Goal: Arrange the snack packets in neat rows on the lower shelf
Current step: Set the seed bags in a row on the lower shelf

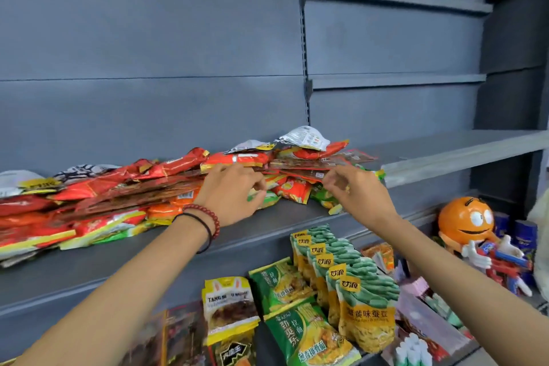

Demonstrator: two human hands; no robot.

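Left forearm [118, 291] is bare right up to the frame edge, same for the right forearm [460, 270]. Two bands at the left wrist: a bead bracelet [208, 213] of round, glossy dark-red beads nearest the left hand [234, 196], and a thin black cord band [205, 230] just behind it. Right hand [359, 192] has a small gold-coloured ring [347, 188]; which finger, can't tell.

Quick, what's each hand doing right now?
Left hand: curled fingers on the packets, grip cannot be told.
Right hand: pinching a brown packet.
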